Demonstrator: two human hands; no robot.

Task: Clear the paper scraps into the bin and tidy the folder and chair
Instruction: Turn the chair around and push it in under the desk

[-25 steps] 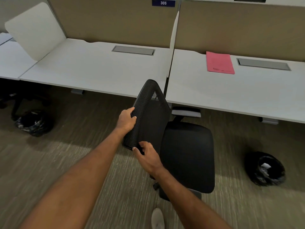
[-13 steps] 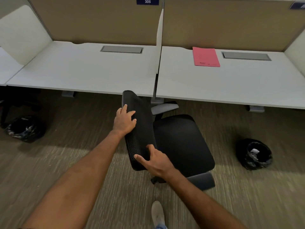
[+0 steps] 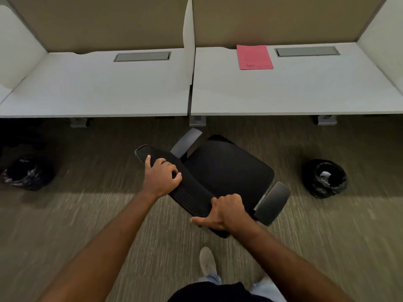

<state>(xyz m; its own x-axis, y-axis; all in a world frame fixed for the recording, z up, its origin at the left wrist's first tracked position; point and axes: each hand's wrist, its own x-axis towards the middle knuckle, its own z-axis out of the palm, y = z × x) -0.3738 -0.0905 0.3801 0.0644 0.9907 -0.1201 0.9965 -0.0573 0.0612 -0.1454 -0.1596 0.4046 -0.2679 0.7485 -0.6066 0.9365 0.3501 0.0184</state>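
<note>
Both hands, the left hand (image 3: 161, 177) and right hand (image 3: 226, 212), grip the top edge of the black chair (image 3: 226, 168) on the carpet before the white surface (image 3: 283, 92), where the pink folder (image 3: 254, 57) lies.

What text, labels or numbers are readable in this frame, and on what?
None can be read.
Pink folder on the right desk: faint dark print near its lower edge, too small and blurred to read.
Chair, both bins and the divider panels: no visible lettering.
</note>
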